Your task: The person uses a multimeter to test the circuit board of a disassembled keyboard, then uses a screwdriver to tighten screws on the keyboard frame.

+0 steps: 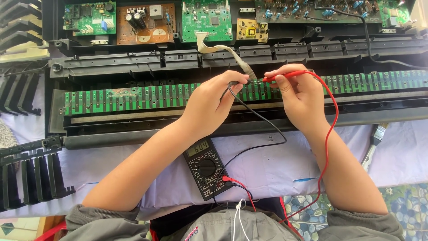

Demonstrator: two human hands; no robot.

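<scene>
An opened keyboard (pixel 133 118) lies across the table, its green contact strip (pixel 133 97) exposed for probing. The meter (pixel 206 168) sits near, display readable. Left hand (pixel 213 103) pinches the black probe (pixel 232 84), right hand (pixel 298 96) the red probe (pixel 281 76), tips apparently touching the strip.

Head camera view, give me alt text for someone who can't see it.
Left hand presses a black probe and right hand a red probe onto a long green circuit board in an opened keyboard; a black multimeter lies below.

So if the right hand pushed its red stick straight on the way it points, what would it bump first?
Probably the left hand: the right hand aims its red probe leftward, toward those fingertips, though depth is unclear.
</scene>
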